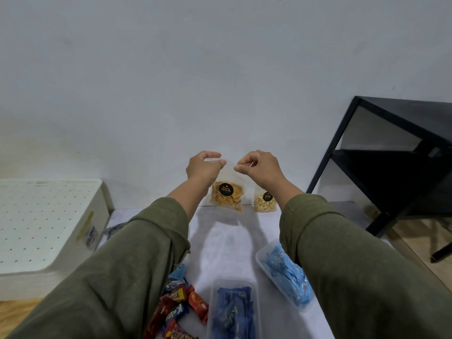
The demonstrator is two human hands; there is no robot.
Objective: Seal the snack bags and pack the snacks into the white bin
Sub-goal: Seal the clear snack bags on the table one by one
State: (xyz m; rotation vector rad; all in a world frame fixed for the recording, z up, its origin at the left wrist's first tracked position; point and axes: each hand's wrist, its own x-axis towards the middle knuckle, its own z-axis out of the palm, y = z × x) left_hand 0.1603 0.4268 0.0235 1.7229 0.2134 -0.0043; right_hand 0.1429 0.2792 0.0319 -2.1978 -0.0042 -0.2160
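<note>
A clear zip bag of orange chip sticks (226,195) with a round black label hangs upright above the white table. My left hand (204,167) pinches its top left corner and my right hand (258,167) pinches the top edge at the right. A second clear bag of pale yellow snacks (265,203) stands on the table behind my right wrist, by the wall. The white bin (49,223), covered by a perforated lid, stands at the left.
At the front lie loose red and blue wrapped snacks (181,311), a clear tray of dark blue packs (233,311) and a clear tray of light blue packs (286,275). A black metal shelf frame (391,152) stands at the right on a wooden floor.
</note>
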